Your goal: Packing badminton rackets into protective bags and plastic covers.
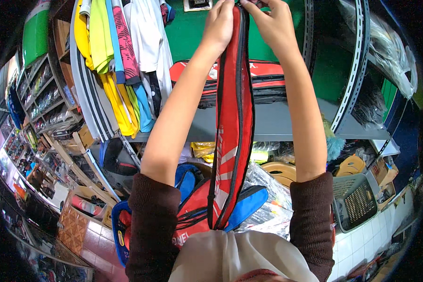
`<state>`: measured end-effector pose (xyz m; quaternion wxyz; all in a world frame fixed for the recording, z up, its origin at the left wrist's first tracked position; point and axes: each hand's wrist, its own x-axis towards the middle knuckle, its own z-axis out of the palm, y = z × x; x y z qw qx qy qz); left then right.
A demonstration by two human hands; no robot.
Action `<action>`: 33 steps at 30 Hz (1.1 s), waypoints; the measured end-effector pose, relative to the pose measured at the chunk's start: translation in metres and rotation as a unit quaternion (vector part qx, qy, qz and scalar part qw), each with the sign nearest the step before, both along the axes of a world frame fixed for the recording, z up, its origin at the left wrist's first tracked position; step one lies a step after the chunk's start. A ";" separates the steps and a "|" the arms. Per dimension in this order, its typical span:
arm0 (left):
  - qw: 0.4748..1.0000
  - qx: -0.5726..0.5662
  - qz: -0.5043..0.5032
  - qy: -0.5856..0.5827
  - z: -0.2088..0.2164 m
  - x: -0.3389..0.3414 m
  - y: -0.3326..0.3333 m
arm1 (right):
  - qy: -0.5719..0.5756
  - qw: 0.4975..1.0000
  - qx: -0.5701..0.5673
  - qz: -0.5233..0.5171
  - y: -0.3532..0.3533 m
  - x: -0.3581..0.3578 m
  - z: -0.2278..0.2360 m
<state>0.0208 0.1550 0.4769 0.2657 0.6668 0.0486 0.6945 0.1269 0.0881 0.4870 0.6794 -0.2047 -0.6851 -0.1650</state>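
Note:
A long, narrow red racket bag (229, 136) with black edging and a long zip down its side hangs upright in front of me. My left hand (219, 26) is closed around its top end at the upper edge of the view. My right hand (272, 23) pinches at the same end, thumb and fingers together; the small part between them, perhaps a strap or zip end, cannot be made out. Behind the bag, a pile of red and black bags (268, 75) lies on a grey shelf (192, 127). Lower down are another red bag (195, 202) and a blue bag (249, 207).
Jerseys (122, 42) hang at the left. Perforated metal posts (355, 61) hold the shelving. A grey plastic basket (357, 202) stands at the lower right, a blue basket (120, 244) at the lower left. Clear plastic wrapping (268, 188) lies beneath the shelf.

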 end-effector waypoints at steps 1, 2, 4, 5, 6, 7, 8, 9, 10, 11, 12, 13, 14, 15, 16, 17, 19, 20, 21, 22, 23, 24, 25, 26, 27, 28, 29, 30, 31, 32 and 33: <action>0.994 0.048 0.084 -0.060 0.002 0.004 -0.017 | -0.002 1.000 0.001 0.000 -0.005 -0.002 -0.003; 0.997 0.069 0.034 -0.026 0.002 0.001 -0.010 | -0.011 0.996 0.074 -0.047 -0.010 -0.003 -0.006; 0.997 0.069 0.017 -0.015 0.005 -0.012 0.013 | -0.033 0.980 0.150 -0.124 -0.028 -0.011 -0.014; 0.998 0.068 0.004 -0.003 0.006 -0.025 0.029 | -0.035 0.981 0.152 -0.116 -0.032 -0.017 -0.018; 0.999 0.045 0.003 0.011 0.007 -0.044 0.049 | -0.050 0.979 0.161 -0.112 -0.033 -0.025 -0.025; 0.999 0.051 0.011 -0.004 0.007 -0.039 0.048 | -0.062 0.977 0.162 -0.127 -0.028 -0.020 -0.035; 0.999 0.040 0.035 -0.011 0.005 -0.035 0.047 | -0.062 0.979 0.157 -0.111 -0.023 -0.018 -0.045; 0.998 0.027 0.060 -0.017 0.003 -0.031 0.046 | -0.077 0.979 0.143 -0.121 -0.018 -0.014 -0.056; 0.996 -0.009 0.085 -0.030 -0.001 -0.025 0.029 | -0.085 0.983 0.110 -0.117 -0.017 -0.012 -0.071; 0.997 -0.036 0.070 -0.013 0.001 -0.045 0.040 | -0.097 0.987 0.084 -0.096 -0.025 -0.024 -0.084; 0.995 -0.037 0.088 -0.021 -0.002 -0.060 0.051 | -0.116 0.985 0.077 -0.100 -0.032 -0.034 -0.097; 0.994 -0.042 0.095 -0.025 -0.005 -0.062 0.054 | -0.130 0.984 0.071 -0.101 -0.033 -0.034 -0.111; 0.995 -0.019 0.095 -0.023 -0.003 -0.065 0.058 | -0.130 0.987 0.049 -0.081 -0.034 -0.035 -0.125; 0.989 -0.005 0.138 -0.061 -0.008 -0.062 0.063 | -0.130 0.989 0.025 -0.061 -0.036 -0.036 -0.139; 0.986 -0.018 0.154 -0.052 -0.008 -0.072 0.073 | -0.144 0.988 0.003 -0.049 -0.041 -0.039 -0.151; 0.984 -0.033 0.170 -0.042 -0.011 -0.080 0.077 | -0.146 0.988 -0.011 -0.042 -0.040 -0.039 -0.160; 0.984 -0.044 0.173 -0.022 -0.016 -0.085 0.082 | -0.130 0.988 -0.023 -0.074 -0.041 -0.040 -0.178; 0.992 -0.027 0.121 -0.007 -0.017 -0.075 0.082 | -0.106 0.992 -0.029 -0.063 -0.037 -0.034 -0.183; 0.987 -0.032 0.154 -0.008 -0.020 -0.067 0.078 | -0.084 0.995 -0.028 -0.047 -0.033 -0.031 -0.189; 0.984 -0.019 0.174 -0.013 -0.017 -0.065 0.076 | -0.077 0.996 -0.013 -0.048 -0.034 -0.032 -0.192; 0.987 -0.010 0.163 0.006 -0.011 -0.067 0.076 | -0.070 0.996 0.008 -0.049 -0.035 -0.034 -0.192; 0.987 0.005 0.161 0.004 -0.007 -0.067 0.075 | -0.060 0.997 0.021 -0.046 -0.038 -0.036 -0.193; 0.987 0.023 0.158 0.002 -0.004 -0.066 0.077 | -0.052 0.997 0.032 -0.048 -0.039 -0.038 -0.193; 0.988 0.017 0.153 0.004 -0.003 -0.062 0.073 | -0.045 0.997 0.041 -0.046 -0.035 -0.036 -0.192; 0.993 -0.024 0.114 0.021 -0.003 -0.059 0.068 | -0.039 0.997 0.051 -0.045 -0.031 -0.033 -0.190; 0.995 -0.064 0.074 0.037 -0.003 -0.055 0.063 | -0.042 0.998 0.036 -0.041 -0.032 -0.030 -0.186; 0.995 -0.065 0.069 0.037 -0.004 -0.050 0.058 | -0.024 0.999 0.030 -0.037 -0.028 -0.029 -0.182; 0.997 -0.057 0.032 0.039 -0.004 -0.045 0.053 | -0.009 0.999 0.026 -0.030 -0.027 -0.029 -0.176; 0.998 -0.050 -0.003 0.040 -0.005 -0.042 0.046 | 0.005 1.000 0.022 -0.021 -0.029 -0.031 -0.168; 0.999 -0.039 0.017 0.027 -0.008 -0.039 0.037 | 0.026 0.999 -0.013 -0.027 -0.046 -0.036 -0.153; 0.999 -0.040 0.017 0.026 -0.005 -0.039 0.037 | 0.028 0.999 -0.014 -0.013 -0.045 -0.036 -0.148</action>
